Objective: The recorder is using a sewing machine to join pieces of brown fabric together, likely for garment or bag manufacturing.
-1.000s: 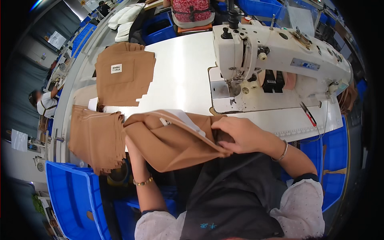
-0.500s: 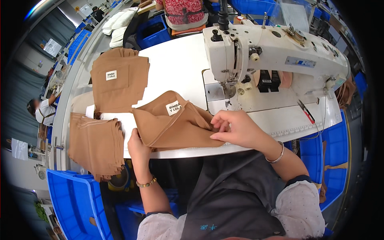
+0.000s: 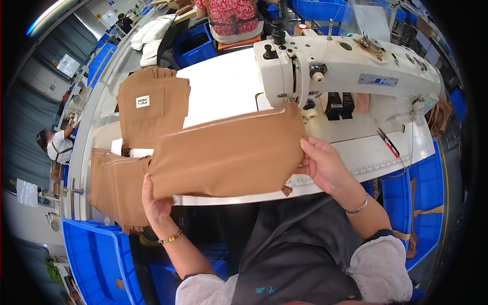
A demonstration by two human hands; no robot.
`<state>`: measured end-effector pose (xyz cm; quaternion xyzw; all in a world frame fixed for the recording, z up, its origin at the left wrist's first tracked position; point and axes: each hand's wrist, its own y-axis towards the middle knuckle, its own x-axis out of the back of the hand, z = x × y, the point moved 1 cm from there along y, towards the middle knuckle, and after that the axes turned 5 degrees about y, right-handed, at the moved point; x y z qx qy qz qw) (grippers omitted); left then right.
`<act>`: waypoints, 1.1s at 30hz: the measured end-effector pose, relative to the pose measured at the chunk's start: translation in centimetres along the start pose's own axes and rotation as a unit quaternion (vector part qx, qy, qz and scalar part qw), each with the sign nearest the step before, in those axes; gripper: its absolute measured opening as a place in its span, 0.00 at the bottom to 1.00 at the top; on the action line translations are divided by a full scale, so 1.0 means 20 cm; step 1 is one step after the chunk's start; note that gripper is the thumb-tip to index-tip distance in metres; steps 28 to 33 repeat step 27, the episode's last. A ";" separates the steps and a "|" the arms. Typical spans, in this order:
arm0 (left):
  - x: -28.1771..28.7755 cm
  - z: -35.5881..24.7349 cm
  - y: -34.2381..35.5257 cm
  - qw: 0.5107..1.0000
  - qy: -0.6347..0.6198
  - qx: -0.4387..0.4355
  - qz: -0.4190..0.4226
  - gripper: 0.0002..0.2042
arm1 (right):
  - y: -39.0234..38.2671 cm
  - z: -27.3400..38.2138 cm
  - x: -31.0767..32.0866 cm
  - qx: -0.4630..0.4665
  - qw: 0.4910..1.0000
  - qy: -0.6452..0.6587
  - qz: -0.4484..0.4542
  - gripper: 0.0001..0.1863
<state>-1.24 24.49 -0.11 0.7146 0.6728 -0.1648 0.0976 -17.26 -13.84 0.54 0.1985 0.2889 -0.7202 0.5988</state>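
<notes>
A brown fabric piece [image 3: 229,155] is stretched out between my hands above the front of the white sewing table. A pale line runs along its upper edge. My left hand [image 3: 156,202] pinches its left end, thumb on top. At the other end, my right hand [image 3: 323,165] grips the edge between thumb and fingers. The piece's upper right corner reaches the needle area of the white sewing machine [image 3: 356,63] and covers it. To the left lie a stack of brown panels [image 3: 170,114], the top one bearing a pocket and white label, and a second brown stack [image 3: 114,185], partly covered.
Red-handled thread snips [image 3: 389,143] lie on the table right of my right hand. Blue bins [image 3: 99,262] stand below at the left, with more [image 3: 427,203] at the right. A person in a red patterned top [image 3: 234,18] sits beyond the table.
The fabric piece was folded open with its white label showing; now it is spread wide and the label is out of sight. My left hand moved left and down, my right hand slightly right.
</notes>
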 end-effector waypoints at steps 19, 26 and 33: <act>-0.01 0.15 -0.02 0.837 0.458 -0.283 -0.102 0.14 | 0.18 -0.17 -0.07 0.091 0.981 -0.170 -0.019 0.29; -0.12 0.23 -0.13 0.790 0.500 -0.280 -0.218 0.17 | 0.13 -0.19 -0.02 0.130 0.972 -0.190 -0.055 0.35; -0.07 0.22 -0.11 0.788 0.502 -0.267 -0.236 0.17 | 0.14 -0.19 -0.03 0.130 0.972 -0.190 -0.054 0.35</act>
